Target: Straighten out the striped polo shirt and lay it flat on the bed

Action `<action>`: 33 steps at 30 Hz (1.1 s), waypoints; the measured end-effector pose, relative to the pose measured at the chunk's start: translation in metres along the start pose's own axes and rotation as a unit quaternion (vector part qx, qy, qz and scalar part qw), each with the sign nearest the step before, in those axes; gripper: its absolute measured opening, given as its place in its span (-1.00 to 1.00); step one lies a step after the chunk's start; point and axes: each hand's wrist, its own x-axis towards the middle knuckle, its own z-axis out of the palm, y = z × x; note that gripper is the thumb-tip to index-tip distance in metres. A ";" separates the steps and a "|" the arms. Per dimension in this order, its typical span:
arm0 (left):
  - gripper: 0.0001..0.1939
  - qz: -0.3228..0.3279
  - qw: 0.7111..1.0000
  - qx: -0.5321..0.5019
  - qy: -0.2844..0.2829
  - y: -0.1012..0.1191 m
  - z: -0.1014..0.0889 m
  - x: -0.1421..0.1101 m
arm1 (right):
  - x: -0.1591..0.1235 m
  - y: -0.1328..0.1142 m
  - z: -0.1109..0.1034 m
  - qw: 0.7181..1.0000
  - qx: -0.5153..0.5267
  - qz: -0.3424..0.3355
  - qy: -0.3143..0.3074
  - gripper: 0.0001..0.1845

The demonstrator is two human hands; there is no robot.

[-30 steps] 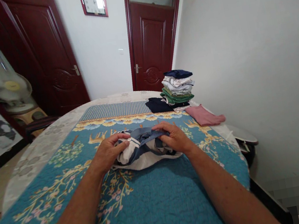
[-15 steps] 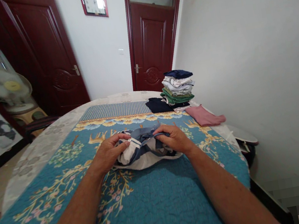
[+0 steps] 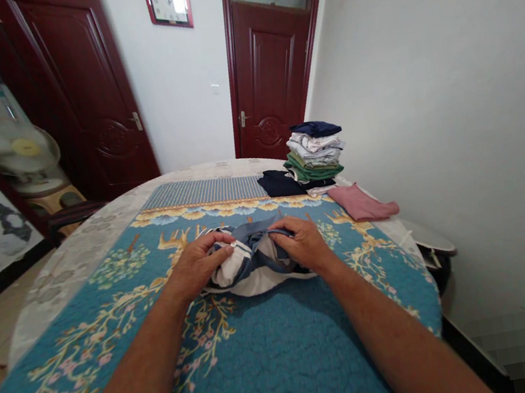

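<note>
A bunched blue and white shirt (image 3: 257,283) lies on the teal patterned quilt (image 3: 279,349), in front of me. My left hand (image 3: 197,262) pinches its left side, thumb and fingers closed on white cloth near a small white button. On the other side my right hand (image 3: 304,243) grips the blue edge between thumb and curled fingers. Between my hands the blue cloth is gathered and creased. The lower white part of the shirt rests on the quilt.
A tall stack of folded clothes (image 3: 316,153) stands at the far right of the table, with a dark navy garment (image 3: 280,183) beside it. Nearer lies a pink folded garment (image 3: 362,202). The wall (image 3: 451,88) runs close along the right.
My right hand has drawn slightly inward, towards my left hand, with the shirt's edge in it. Both hands keep their hold. The whole view has shifted a little.
</note>
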 end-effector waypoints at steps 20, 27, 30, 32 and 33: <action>-0.51 0.040 0.996 -0.058 -0.059 0.032 0.039 0.020 | -0.001 -0.011 0.004 0.998 -0.042 -0.037 0.016 -0.85; -0.40 0.047 0.964 -0.204 -0.165 0.029 0.034 0.013 | -0.003 -0.017 -0.001 0.999 -0.025 0.010 0.019 -0.80; -0.38 0.054 0.950 -0.233 -0.199 0.030 0.033 0.010 | -0.003 -0.018 -0.004 1.000 -0.008 -0.004 0.018 -0.80; -0.37 0.048 0.954 -0.221 -0.198 0.032 0.032 0.009 | -0.003 -0.017 -0.005 1.000 -0.005 -0.005 0.019 -0.81; -0.37 0.044 0.957 -0.210 -0.195 0.033 0.030 0.008 | -0.003 -0.016 -0.005 1.000 -0.006 -0.005 0.020 -0.82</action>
